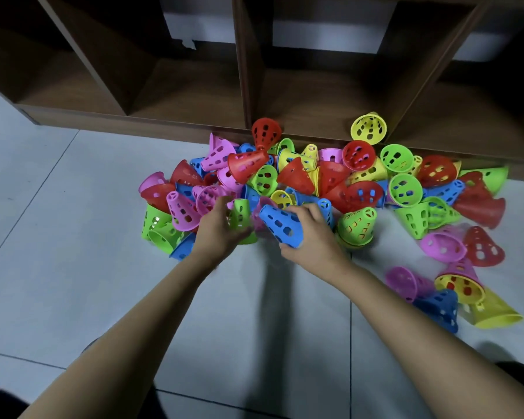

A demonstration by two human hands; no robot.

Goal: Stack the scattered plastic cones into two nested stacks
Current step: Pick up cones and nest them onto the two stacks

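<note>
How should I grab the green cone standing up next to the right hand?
Take the green cone by its narrow top, coming from above. It stands wide rim down on the floor, so the small end points up and should suit a thumb-and-finger grip. Other cones crowd its far side; above looks free.

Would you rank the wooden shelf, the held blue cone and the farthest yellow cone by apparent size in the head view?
1. wooden shelf
2. blue cone
3. yellow cone, smaller perhaps only because it lies farther off
</note>
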